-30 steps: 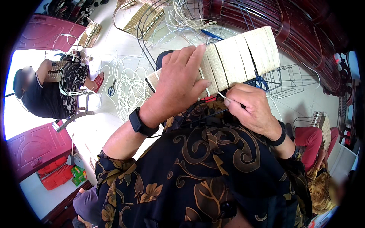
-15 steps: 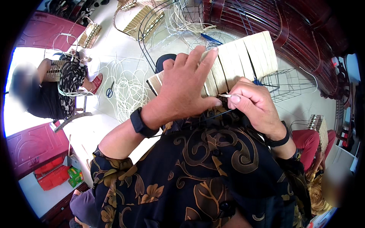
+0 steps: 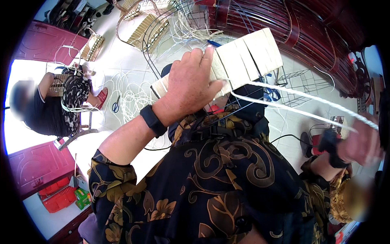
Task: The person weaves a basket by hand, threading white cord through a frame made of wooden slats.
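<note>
A boxy wire frame wrapped in cream strips, like a basket [image 3: 260,55], rests in front of my lap. My left hand [image 3: 191,75] is closed on its left part, fingers over the far edge and thumb at the near edge. Two lengths of pale cord [image 3: 310,96] run from the basket's near edge, stretched out to the right. They lead to my right hand [image 3: 360,142], far out at the right and blurred, closed on the cord. Dark bare wires of the frame show beneath the near edge.
Loose cord [image 3: 134,93] lies heaped on the floor beside scissors [image 3: 116,105]. An unwrapped wire frame [image 3: 304,85] stands right of the basket, near a dark red wooden bench [image 3: 284,32]. Woven baskets [image 3: 148,34] stand beyond. People sit at left and right.
My right hand has moved from the basket's near edge far to the right, drawing the cord out long. My left hand and the basket have shifted slightly left.
</note>
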Action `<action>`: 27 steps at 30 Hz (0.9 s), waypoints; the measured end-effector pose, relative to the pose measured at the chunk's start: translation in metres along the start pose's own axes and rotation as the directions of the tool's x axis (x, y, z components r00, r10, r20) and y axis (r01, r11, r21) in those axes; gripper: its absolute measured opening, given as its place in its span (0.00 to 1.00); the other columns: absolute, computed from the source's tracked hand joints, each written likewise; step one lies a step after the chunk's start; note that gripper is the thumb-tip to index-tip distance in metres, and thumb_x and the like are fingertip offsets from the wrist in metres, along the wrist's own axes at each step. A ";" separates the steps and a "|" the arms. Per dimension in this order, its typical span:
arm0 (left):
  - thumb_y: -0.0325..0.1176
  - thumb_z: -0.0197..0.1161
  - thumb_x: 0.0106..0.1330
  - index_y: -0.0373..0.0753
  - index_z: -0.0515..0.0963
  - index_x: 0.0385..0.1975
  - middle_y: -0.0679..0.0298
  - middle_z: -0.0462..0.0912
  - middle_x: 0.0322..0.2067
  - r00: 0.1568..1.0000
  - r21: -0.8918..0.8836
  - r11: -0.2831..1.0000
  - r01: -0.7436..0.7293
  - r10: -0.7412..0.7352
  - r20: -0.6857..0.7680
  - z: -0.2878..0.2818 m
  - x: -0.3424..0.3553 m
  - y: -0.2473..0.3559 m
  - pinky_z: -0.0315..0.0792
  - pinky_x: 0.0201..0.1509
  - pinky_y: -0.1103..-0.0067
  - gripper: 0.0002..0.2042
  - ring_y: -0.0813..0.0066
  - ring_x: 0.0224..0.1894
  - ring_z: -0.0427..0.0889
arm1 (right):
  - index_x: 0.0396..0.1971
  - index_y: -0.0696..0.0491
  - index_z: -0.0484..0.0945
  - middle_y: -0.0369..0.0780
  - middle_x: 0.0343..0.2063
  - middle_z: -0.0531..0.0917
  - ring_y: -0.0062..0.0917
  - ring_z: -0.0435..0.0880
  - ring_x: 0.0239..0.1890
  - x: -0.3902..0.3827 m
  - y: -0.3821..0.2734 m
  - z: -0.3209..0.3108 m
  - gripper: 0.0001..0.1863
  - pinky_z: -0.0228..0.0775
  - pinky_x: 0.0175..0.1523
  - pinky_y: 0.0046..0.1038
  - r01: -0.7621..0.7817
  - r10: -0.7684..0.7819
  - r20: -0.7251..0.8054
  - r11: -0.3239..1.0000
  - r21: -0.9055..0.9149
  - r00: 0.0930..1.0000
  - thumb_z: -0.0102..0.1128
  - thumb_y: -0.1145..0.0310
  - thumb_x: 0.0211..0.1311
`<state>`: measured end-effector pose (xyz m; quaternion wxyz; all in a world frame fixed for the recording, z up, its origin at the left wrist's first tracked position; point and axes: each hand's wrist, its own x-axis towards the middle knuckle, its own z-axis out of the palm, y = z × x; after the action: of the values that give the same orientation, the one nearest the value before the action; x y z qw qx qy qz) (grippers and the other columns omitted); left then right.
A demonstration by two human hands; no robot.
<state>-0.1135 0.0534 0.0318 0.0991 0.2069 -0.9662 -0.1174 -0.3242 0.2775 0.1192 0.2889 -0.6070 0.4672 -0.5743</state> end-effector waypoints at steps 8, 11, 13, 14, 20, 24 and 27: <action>0.37 0.58 0.70 0.31 0.68 0.64 0.53 0.76 0.40 0.997 0.116 0.991 -0.073 0.076 -0.017 0.005 0.011 -0.018 0.78 0.44 0.65 0.25 0.54 0.42 0.81 | 0.32 0.54 0.82 0.37 0.34 0.81 0.30 0.78 0.43 -0.136 -0.026 -0.147 0.10 0.69 0.49 0.32 -0.305 -0.276 -0.625 0.686 -0.660 0.730 0.66 0.63 0.61; 0.35 0.55 0.73 0.34 0.70 0.64 0.52 0.79 0.38 0.993 0.091 0.989 -0.119 0.117 0.028 0.004 0.020 -0.030 0.78 0.44 0.64 0.22 0.51 0.39 0.82 | 0.33 0.53 0.83 0.37 0.35 0.81 0.31 0.78 0.45 -0.208 -0.037 -0.220 0.10 0.69 0.51 0.33 -0.667 -0.465 -0.736 0.341 -0.662 0.493 0.68 0.62 0.59; 0.34 0.54 0.73 0.33 0.72 0.62 0.51 0.80 0.38 0.988 0.059 0.987 -0.152 0.150 0.040 0.002 0.024 -0.037 0.77 0.43 0.63 0.20 0.50 0.38 0.82 | 0.34 0.53 0.83 0.37 0.37 0.81 0.32 0.78 0.46 -0.260 -0.039 -0.261 0.11 0.69 0.52 0.34 -0.849 -0.554 -0.753 0.146 -0.508 0.355 0.69 0.62 0.57; 0.34 0.54 0.74 0.33 0.74 0.60 0.50 0.81 0.36 0.986 0.025 0.986 -0.167 0.166 0.015 0.003 0.028 -0.039 0.77 0.42 0.63 0.19 0.50 0.37 0.82 | 0.34 0.53 0.83 0.37 0.37 0.81 0.32 0.78 0.46 -0.272 -0.038 -0.268 0.11 0.69 0.53 0.34 -0.893 -0.574 -0.749 0.066 -0.445 0.331 0.70 0.62 0.56; 0.35 0.56 0.73 0.35 0.83 0.46 0.49 0.80 0.25 0.971 -0.269 0.940 -0.209 0.167 -0.170 0.014 0.033 -0.046 0.75 0.35 0.65 0.12 0.49 0.28 0.81 | 0.36 0.51 0.84 0.37 0.41 0.82 0.35 0.78 0.50 -0.161 0.038 -0.157 0.14 0.68 0.56 0.36 -0.545 -0.328 -0.572 0.179 -0.819 0.752 0.74 0.61 0.52; 0.37 0.57 0.74 0.34 0.81 0.36 0.52 0.76 0.20 0.989 -0.250 0.958 -0.142 0.128 -0.072 0.007 0.035 -0.047 0.73 0.32 0.66 0.12 0.56 0.23 0.79 | 0.37 0.50 0.85 0.37 0.43 0.83 0.36 0.78 0.52 -0.059 0.089 -0.003 0.16 0.68 0.59 0.37 -0.031 -0.045 -0.070 0.574 -0.818 0.997 0.77 0.60 0.49; 0.38 0.57 0.73 0.34 0.80 0.32 0.48 0.79 0.24 0.999 -0.224 0.974 -0.023 0.031 0.033 -0.016 0.028 -0.045 0.74 0.35 0.63 0.14 0.48 0.28 0.80 | 0.35 0.49 0.86 0.36 0.43 0.83 0.35 0.78 0.52 -0.026 0.099 0.058 0.16 0.68 0.56 0.39 0.025 0.100 0.106 0.600 -0.800 0.989 0.77 0.57 0.48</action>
<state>-0.1173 -0.0015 0.0393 0.1057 0.1791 -0.9512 -0.2278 -0.2886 0.2504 0.0103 0.0312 -0.7008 0.6657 -0.2545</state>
